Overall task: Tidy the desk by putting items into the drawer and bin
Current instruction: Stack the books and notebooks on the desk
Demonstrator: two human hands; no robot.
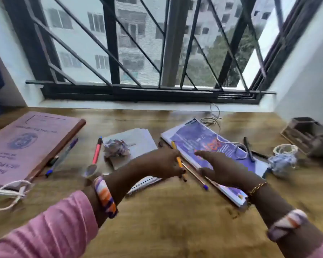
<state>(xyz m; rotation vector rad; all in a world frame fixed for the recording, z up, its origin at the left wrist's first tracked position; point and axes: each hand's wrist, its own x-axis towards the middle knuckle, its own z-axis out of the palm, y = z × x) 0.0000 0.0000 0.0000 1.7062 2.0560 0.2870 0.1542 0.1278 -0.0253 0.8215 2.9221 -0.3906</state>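
Pink ribbed sleeves enter from the bottom corners of the frame, each wrist banded with a glossy striped bangle. At centre, the left hand (161,164) curls its fingers round a slim yellow pen (177,157) and a bronze-coloured pen with a blue cap (195,175), both slanting across the grainy wooden surface (175,220). Just right of it, the right hand (224,169) lies with fingers straight and spread on a glossy purple-covered book (199,135), gripping nothing. Left of centre, a crumpled paper ball (116,148) sits on flat grey sheets (138,140); a red pen (97,151) lies beside them. A matte pink hardback ledger (26,144) fills the left edge, a blue pen (62,158) along its spine. Another paper wad (282,162) rests at right, near a dark wooden organiser (306,135)
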